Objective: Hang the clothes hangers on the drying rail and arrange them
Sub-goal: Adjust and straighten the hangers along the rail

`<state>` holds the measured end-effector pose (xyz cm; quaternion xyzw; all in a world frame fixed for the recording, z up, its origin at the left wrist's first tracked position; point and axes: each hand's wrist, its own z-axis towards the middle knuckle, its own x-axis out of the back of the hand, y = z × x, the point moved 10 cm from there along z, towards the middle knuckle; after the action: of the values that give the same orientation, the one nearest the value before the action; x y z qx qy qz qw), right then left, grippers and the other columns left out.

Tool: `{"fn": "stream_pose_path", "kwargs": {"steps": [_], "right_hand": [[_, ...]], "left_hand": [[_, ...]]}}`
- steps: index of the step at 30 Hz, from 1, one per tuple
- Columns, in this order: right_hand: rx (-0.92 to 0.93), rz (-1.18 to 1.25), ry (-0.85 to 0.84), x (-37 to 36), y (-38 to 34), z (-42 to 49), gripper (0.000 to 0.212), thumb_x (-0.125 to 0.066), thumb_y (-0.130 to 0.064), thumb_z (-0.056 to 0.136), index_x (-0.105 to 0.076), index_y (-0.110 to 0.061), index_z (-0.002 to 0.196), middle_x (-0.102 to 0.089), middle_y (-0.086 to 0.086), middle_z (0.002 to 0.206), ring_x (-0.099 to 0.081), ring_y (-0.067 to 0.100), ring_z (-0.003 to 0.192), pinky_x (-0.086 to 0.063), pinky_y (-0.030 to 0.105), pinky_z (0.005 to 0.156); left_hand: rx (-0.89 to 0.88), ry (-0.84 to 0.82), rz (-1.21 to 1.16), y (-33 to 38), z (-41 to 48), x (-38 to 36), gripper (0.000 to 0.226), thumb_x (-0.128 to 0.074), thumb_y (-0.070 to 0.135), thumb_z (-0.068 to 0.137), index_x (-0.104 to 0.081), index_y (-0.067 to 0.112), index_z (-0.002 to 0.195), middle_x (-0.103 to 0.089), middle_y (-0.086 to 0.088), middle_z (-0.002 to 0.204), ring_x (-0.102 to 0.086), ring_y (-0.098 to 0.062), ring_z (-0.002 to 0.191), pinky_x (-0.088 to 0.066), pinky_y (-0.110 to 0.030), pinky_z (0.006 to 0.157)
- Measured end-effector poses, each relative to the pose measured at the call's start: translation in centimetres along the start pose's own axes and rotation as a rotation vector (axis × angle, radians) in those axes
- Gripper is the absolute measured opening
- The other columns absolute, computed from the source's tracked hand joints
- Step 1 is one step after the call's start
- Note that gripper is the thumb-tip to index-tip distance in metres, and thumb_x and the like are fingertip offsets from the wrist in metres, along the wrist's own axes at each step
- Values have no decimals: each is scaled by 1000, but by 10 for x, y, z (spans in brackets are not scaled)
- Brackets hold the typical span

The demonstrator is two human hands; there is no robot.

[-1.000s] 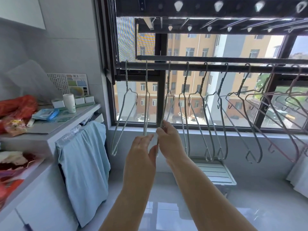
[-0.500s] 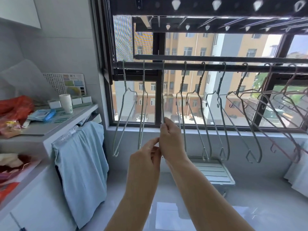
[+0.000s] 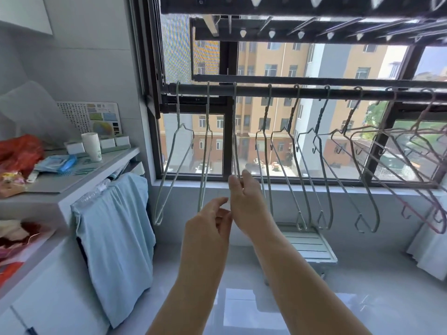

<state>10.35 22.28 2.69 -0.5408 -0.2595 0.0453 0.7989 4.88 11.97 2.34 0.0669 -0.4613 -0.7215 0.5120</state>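
Arrangement is the step: mid-frame our right hand (image 3: pixel 244 199) pinches the third wire hanger (image 3: pixel 234 151), hooked on the drying rail (image 3: pixel 266 91). Our left hand (image 3: pixel 209 226) curls loosely beside; we cannot tell its hold. Next, we judge, the hanger needs even spacing.

The dark round drying rail (image 3: pixel 254 91) is seen as matt metal. The thin pale-green wire hangers (image 3: pixel 178 107) are smoothly coated; the grey wire hangers (image 3: pixel 268 110) are bare, twisted metal. The light-blue cloth (image 3: pixel 116 238) is matt and soft, the white floor tiles (image 3: pixel 242 310) glossy.
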Motion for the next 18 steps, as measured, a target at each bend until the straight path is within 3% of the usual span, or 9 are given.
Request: {"fn": "stream_pose_path", "kwargs": {"steps": [2, 5, 10, 13, 15, 16, 18], "right_hand": [[14, -294, -51, 13, -4, -16, 55, -32, -39, 96, -16, -19, 145, -24, 4, 143, -25, 21, 135, -28, 37, 107], [83, -446, 41, 49, -15, -37, 56, -33, -40, 96, -14, -24, 146, -8, -8, 151, -9, 15, 141, -22, 34, 111], [159, -429, 153, 72, -5, -47, 41, -35, -33, 96, -42, -21, 135, -29, -4, 146, -26, 16, 135, -24, 27, 106], [234, -389, 181, 73, -3, -49, 34, -35, -31, 95, -55, -24, 122, -40, -6, 138, -35, 13, 128, -27, 22, 98], [257, -341, 195, 73, -3, -46, 31, -40, -21, 95, -54, -23, 122, -43, -6, 136, -38, 11, 126, -26, 18, 96], [257, -320, 198, 73, -2, -43, 33, -41, -17, 95, -51, -22, 125, -43, -6, 136, -38, 10, 126, -25, 17, 96], [194, -254, 175, 70, 6, -33, 40, -42, -15, 95, -39, -21, 135, -41, -4, 140, -37, 12, 130, -23, 17, 98]], "left_hand": [[-38, 32, 4, 6, 1, 5, 26, -62, 12, 83, -62, 17, 109, -66, 9, 80, -60, 5, 75, -42, 0, 72], [-104, 99, -5, 19, 4, 14, 28, -66, 12, 79, -62, 15, 107, -64, 7, 83, -62, -3, 79, -44, -9, 80], [-178, 120, -64, 47, 8, 14, 30, -66, 15, 79, -61, 17, 109, -65, 6, 90, -63, -6, 85, -50, -17, 82], [-145, 49, -53, 49, 13, -4, 39, -63, 23, 82, -54, 18, 120, -63, 1, 109, -60, -11, 100, -49, -26, 92], [-101, -26, -18, 44, 16, -19, 51, -58, 29, 85, -42, 19, 132, -52, -1, 130, -50, -14, 118, -40, -31, 104], [-80, -64, 5, 40, 16, -27, 56, -55, 32, 86, -34, 21, 137, -44, 1, 139, -42, -14, 126, -31, -26, 108], [-40, -137, 54, 32, 15, -40, 65, -51, 35, 88, -19, 24, 143, -29, 4, 148, -28, -11, 134, -15, -12, 101]]}}
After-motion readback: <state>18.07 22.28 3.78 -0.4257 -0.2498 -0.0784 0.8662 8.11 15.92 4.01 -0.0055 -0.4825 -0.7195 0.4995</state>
